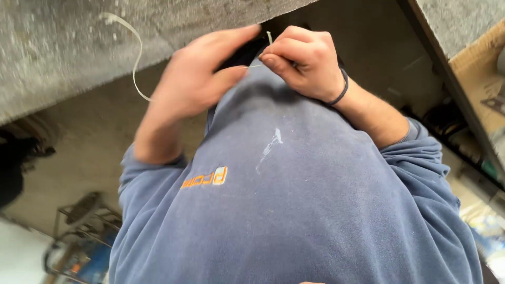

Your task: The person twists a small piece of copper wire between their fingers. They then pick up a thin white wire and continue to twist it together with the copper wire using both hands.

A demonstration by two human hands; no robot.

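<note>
A thin white plastic strip (138, 63), like a cable tie, curves in a long loop out past my left hand. My left hand (194, 81) is blurred, with thumb and fingers pinched on the strip in front of my blue sweatshirt (294, 210). My right hand (305, 63), with a dark band on its wrist, pinches the strip's short end, which sticks up between its fingertips. The two hands almost touch at the sweatshirt's lower hem. Whatever lies under the hands is hidden.
Rough grey concrete (58, 58) fills the top left. A dark ledge and a cardboard box (481, 79) run along the right edge. A metal cart with blue parts (84, 247) stands at the lower left, and dark clutter lies at the far left.
</note>
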